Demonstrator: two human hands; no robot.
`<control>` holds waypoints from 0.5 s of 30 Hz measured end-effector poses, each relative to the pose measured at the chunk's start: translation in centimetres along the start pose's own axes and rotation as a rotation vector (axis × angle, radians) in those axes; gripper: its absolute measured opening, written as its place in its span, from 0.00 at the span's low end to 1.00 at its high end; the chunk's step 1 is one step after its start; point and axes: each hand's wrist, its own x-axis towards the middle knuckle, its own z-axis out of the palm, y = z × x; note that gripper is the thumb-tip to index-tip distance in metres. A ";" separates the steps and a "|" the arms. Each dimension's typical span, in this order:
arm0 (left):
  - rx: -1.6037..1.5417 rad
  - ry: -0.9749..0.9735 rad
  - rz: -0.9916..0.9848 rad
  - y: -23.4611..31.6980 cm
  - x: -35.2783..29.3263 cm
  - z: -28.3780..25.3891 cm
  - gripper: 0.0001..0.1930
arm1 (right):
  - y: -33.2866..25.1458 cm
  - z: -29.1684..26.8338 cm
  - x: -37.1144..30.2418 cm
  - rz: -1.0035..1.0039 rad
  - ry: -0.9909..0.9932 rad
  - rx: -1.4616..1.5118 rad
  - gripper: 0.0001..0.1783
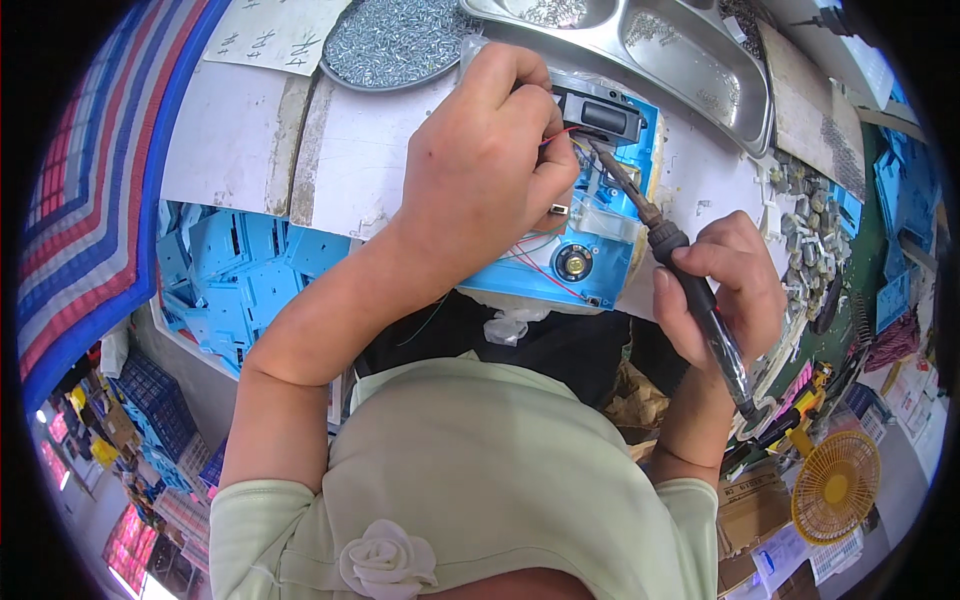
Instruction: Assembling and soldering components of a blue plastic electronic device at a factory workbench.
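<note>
My right hand (735, 290) is wrapped around the dark handle of a soldering iron (690, 265). The iron slants up and left, its tip close to a black and silver module (605, 115) on a blue plastic housing (615, 270). My left hand (490, 160) reaches over the housing, thumb and forefinger pinched together. A thin red wire (562, 133) comes out between them toward the iron's tip; the fingers partly cover it. Lower on the housing sit a round speaker-like part (574, 262) and further red and green wires.
A round tray of small metal screws (395, 40) and a steel compartment tray (690, 65) stand at the back. Blue plastic panels (240, 280) are piled at the left. Small metal parts (815, 240) lie at the right, with a yellow fan (836, 487) lower down.
</note>
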 end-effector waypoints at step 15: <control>-0.008 0.008 0.011 -0.2 -0.1 -0.1 0.05 | -0.3 -1.2 -1.5 0.002 0.093 0.019 0.16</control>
